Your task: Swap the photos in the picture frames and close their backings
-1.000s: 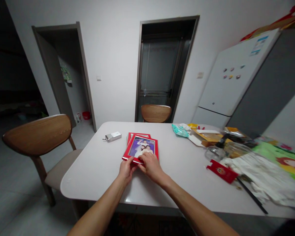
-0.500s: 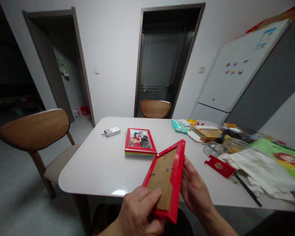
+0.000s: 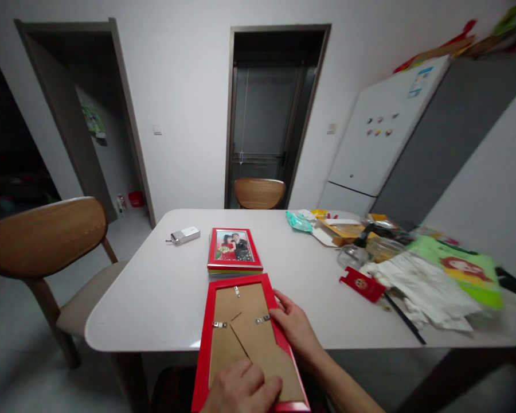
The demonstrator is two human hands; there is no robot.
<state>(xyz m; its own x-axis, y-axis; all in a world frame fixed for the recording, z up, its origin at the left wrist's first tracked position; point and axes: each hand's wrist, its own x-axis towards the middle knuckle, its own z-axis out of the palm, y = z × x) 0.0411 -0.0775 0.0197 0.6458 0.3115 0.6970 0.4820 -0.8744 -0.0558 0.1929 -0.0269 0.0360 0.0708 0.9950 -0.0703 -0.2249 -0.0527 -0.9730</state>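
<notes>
A red picture frame (image 3: 207, 338) is tilted up at the table's near edge, its brown backing board (image 3: 262, 350) facing me. Metal clips sit on the board at the top and both sides, and a stand flap is cut into it. My right hand (image 3: 298, 330) grips the right edge, thumb on the back and fingers behind. Curled over the lower part of the backing is my left hand (image 3: 243, 387), closed on the frame; its lower side is cut off by the view. Just beyond lies a stack of frames, topped by a red-framed couple photo (image 3: 235, 248).
A small silver device (image 3: 184, 236) lies at the left on the white table (image 3: 155, 304). Along the right are a teal packet (image 3: 298, 221), a red card-like piece (image 3: 362, 284), a white cloth (image 3: 421, 289), a green printed bag (image 3: 460, 267) and a dark strip (image 3: 406, 318). Chairs stand left and behind.
The held frame has turned from a slanted, edge-on pose to face me squarely, and moved left and down. My left hand now lies over the backing. The camera view has shifted.
</notes>
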